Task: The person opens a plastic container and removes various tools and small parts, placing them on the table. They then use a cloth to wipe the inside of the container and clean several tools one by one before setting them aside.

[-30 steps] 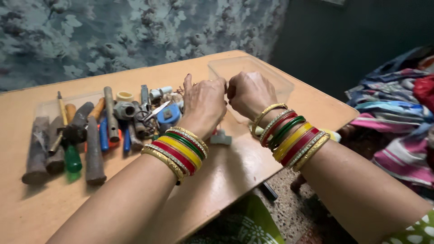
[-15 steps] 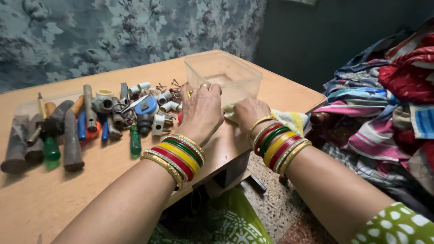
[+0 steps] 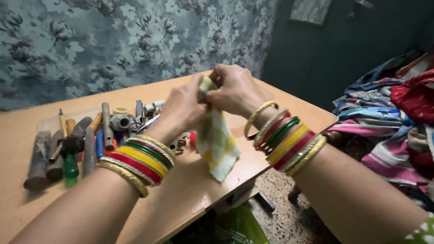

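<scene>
**Both hands gripping checked cloth above table**

I see a shallow clear tray [image 3: 45,123] at the left of the wooden table [image 3: 289,113], largely hidden under hand tools [image 3: 72,140]: files, screwdrivers with green, blue and orange handles, and small metal fittings. Whether every tool lies inside it I cannot tell.

Both hands are raised above the table, forearms converging, bangles on each wrist. My left hand [image 3: 183,108] is closed on the upper edge of the yellow-and-white checked cloth [image 3: 217,144]; my right hand [image 3: 235,90] pinches the same top end. The cloth hangs between the wrists, long axis near vertical, free end pointing down toward the table's near edge.
</scene>
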